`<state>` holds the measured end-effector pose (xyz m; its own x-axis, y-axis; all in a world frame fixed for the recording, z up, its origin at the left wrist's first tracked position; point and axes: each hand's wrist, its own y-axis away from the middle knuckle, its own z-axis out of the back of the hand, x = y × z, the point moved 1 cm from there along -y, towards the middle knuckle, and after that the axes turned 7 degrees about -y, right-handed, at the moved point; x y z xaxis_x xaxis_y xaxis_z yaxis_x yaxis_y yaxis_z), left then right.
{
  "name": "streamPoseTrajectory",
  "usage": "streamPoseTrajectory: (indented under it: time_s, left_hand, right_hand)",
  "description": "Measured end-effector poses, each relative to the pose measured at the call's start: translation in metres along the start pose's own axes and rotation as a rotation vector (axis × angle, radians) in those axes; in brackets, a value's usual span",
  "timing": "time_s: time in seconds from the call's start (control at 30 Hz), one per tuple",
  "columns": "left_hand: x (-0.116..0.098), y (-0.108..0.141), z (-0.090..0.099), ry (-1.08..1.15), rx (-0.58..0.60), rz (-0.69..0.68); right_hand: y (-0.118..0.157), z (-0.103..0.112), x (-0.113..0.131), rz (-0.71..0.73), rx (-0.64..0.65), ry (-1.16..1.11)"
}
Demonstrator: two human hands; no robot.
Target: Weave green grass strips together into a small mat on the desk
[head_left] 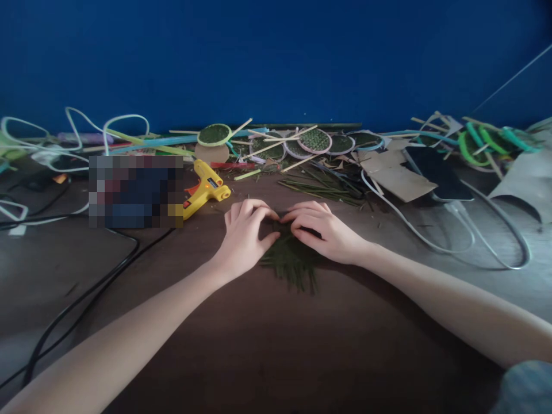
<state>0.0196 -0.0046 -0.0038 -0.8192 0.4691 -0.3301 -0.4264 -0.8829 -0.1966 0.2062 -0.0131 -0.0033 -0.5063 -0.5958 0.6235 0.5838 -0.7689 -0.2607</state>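
Note:
Dark green leaf strips (297,267) lie on the brown table in front of me, crossing near my hands, with loose ends fanned out toward me. My left hand (245,233) is closed at their left side, with thumb and forefinger pinching the upper edge. From the right, my right hand (321,233) curls its fingers onto the same strips, and its fingertips nearly meet those of the left. Both hands partly cover the strips, so their upper part is hidden. A yellow glue gun (207,190) lies just beyond my left hand.
Several round woven pieces with coloured rims (314,140) and thin sticks line the back by a blue wall (276,57). More green strips (321,191) lie beyond my hands. At right are cardboard (394,172), a phone (437,172) and a white cable (409,230); black cables (86,296) run at left.

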Motion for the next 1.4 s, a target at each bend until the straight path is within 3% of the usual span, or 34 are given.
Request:
streamPoseTrajectory:
  time_s: [1.23,1.33,1.4]
  left_hand:
    - [0.0022,0.0008,-0.0012,-0.022,-0.011,-0.038]
    - [0.0026,0.0012,-0.0013,-0.017,-0.018,-0.038]
    - [0.002,0.0011,-0.0009,-0.019,-0.021,-0.035]
  right_hand:
    - [0.0023,0.0004,0.0005,0.036,-0.027,0.016]
    - [0.0031,0.0029,0.0007,0.028,-0.082,-0.043]
    - [0.0032,0.0053,-0.0006,-0.013,-0.189,-0.084]
